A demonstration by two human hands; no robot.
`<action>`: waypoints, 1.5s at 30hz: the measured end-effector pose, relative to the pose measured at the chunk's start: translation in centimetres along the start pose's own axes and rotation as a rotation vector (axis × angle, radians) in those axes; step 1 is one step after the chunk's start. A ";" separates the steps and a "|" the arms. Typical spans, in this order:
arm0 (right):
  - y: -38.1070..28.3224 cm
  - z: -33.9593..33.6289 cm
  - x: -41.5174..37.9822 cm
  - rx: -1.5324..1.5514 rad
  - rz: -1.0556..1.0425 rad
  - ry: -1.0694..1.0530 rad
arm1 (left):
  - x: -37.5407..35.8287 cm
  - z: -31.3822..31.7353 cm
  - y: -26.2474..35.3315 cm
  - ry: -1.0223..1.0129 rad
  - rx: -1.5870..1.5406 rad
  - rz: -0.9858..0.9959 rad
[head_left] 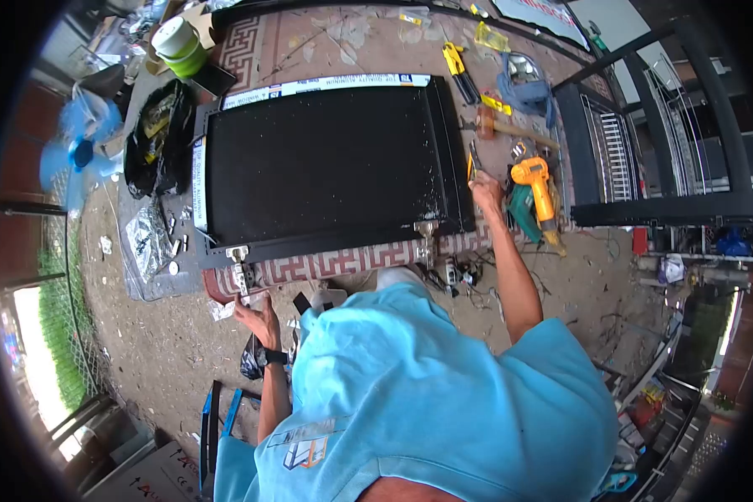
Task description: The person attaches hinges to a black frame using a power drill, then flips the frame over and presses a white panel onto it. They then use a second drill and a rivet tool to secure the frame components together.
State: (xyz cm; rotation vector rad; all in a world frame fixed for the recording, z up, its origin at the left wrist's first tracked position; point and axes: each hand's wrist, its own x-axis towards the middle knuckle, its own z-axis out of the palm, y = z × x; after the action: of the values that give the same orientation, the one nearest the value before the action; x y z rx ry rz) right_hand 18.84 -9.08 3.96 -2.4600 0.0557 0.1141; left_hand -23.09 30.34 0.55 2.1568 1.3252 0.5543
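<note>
A black framed panel [318,163] lies flat, with printed protective tape [326,82] along its far and left edges. Two metal hinges stick out over its near edge, a left hinge [238,261] and a right hinge [425,238]. My left hand [259,322], with a watch at the wrist, has its thumb and index finger closed at the near end of the left hinge. Beside the panel's right edge, my right hand [486,192] grips a slim dark hand tool with some orange on it [473,161]; its exact kind I cannot tell.
Right of the panel lie a yellow drill [534,180], a green power tool [523,213], a hammer [510,128] and a yellow-handled cutter [458,71]. A black plastic bag [161,138] and a blue fan [79,153] are at left. Black metal frames [661,125] stand at right.
</note>
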 end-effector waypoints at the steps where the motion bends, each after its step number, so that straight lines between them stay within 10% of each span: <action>1: -0.4 -0.1 1.4 -0.157 -0.016 -0.061 | -1.1 0.5 2.1 0.044 0.035 -0.062; 8: -1.0 3.2 7.6 0.052 -0.075 -0.298 | -10.8 9.8 18.5 -0.800 -0.923 -0.695; 10: -0.6 3.5 7.9 0.055 -0.112 -0.347 | -12.5 12.7 22.1 -0.921 -0.893 -0.588; 21: -0.1 3.2 9.7 0.480 -0.005 -0.420 | -15.4 17.7 28.4 -0.598 -0.149 -0.260; 27: -0.7 -0.9 11.5 0.873 0.123 -0.384 | -15.5 10.4 34.4 -0.643 -0.321 -0.323; 29: -1.3 -0.8 14.0 1.073 0.359 -0.867 | -15.5 9.6 35.9 -0.668 -0.366 -0.318; 35: -3.0 0.6 18.1 0.817 0.095 -0.940 | -15.5 7.6 39.0 -0.574 -0.431 -0.097; 39: 6.9 8.0 37.6 1.127 -0.427 -1.049 | -14.5 5.9 42.7 -0.548 -0.607 -0.202; 41: -1.8 -0.4 27.1 0.851 -0.010 -0.955 | -14.7 5.4 44.1 -0.497 -0.868 -0.293; 45: -6.2 -5.6 23.1 0.780 0.107 -0.941 | -13.8 6.3 42.9 -0.658 -1.237 -0.480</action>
State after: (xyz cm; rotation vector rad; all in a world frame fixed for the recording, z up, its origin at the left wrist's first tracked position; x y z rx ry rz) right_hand 42.61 -8.08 9.95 -1.4422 -0.1523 1.0567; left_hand 3.71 0.63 22.18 0.8278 0.7194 0.2738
